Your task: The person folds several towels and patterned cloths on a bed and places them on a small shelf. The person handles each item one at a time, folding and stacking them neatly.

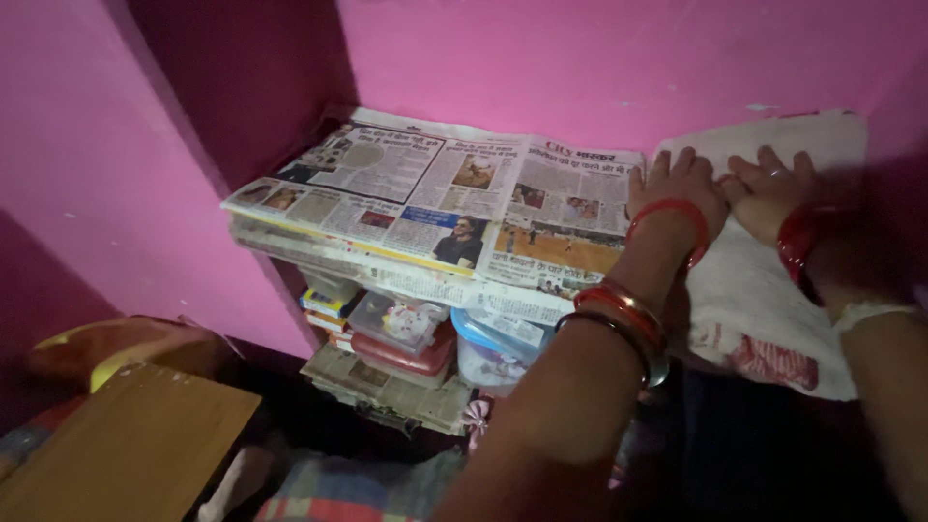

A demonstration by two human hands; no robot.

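Head view: left hand (677, 188) and right hand (768, 188), grips released, press flat on white paper (754, 290) at the shelf's (290, 246) right edge beside newspaper (435, 193). Step judged: smoothing the lining; next calls for flattening the overhang.

The newspaper (425, 203) is lit brightly from above; below and left of it deep shadow is seen, with softened, slightly blurred detail.

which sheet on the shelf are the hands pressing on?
The plain white sheet at the right end, hanging over the shelf edge. Both the left hand and right hand lie flat on it; the printed newspaper beside it is untouched.
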